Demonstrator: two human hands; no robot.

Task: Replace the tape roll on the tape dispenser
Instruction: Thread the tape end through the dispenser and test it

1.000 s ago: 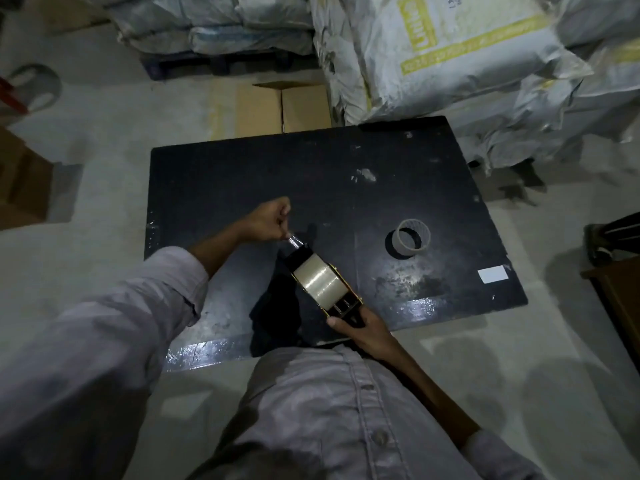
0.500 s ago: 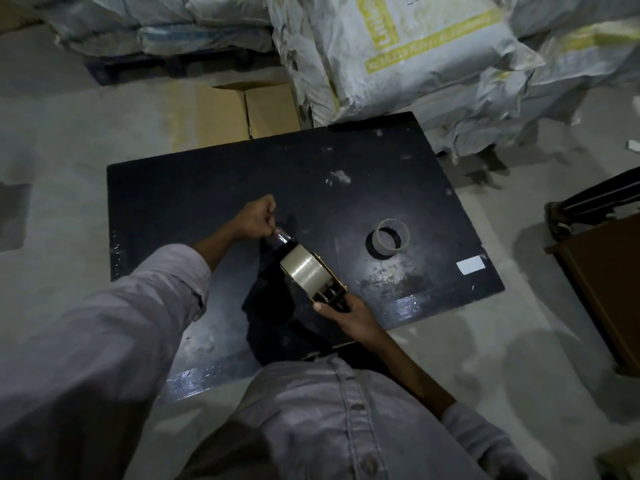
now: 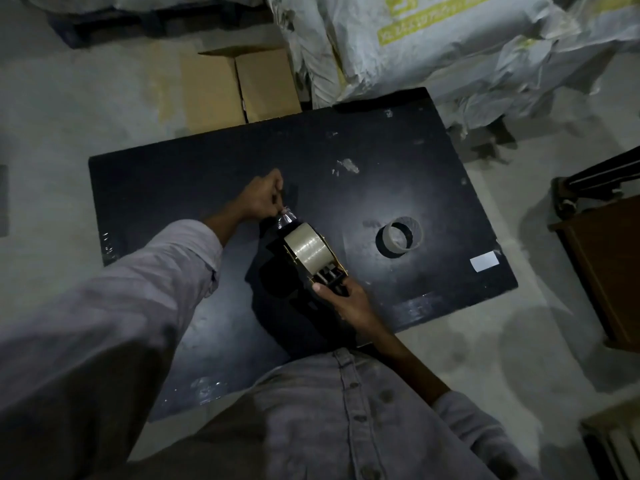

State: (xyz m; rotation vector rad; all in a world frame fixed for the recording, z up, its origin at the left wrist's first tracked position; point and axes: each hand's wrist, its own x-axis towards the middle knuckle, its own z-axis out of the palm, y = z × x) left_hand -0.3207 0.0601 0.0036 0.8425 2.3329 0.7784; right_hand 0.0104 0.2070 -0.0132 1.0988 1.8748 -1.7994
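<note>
A person in a pale button shirt leans over a black worktop [image 3: 194, 174] set on a grey floor, seen from a head-worn camera in dim light. At left, the sleeved left arm reaches forward and the left hand [image 3: 261, 199] closes its fingers in a tight pinch on the crumpled free end of clear tape [image 3: 286, 220], drawn out just past the front of the dispenser [image 3: 322, 271]. At centre, the dispenser is held above the worktop at a slant, its front toward the left hand, with a full roll [image 3: 306, 249] of clear tape seated in its frame. Below it, the right hand [image 3: 348, 299] wraps its fingers around the dispenser's handle, thumb along the near side. To the right, an empty cardboard core [image 3: 403, 237] lies on the worktop, well apart from the dispenser, and a small white label [image 3: 484, 262] sits near the worktop's right edge. Behind the worktop stand a cardboard box [image 3: 239, 84] and stacked white sacks [image 3: 450, 46].
</note>
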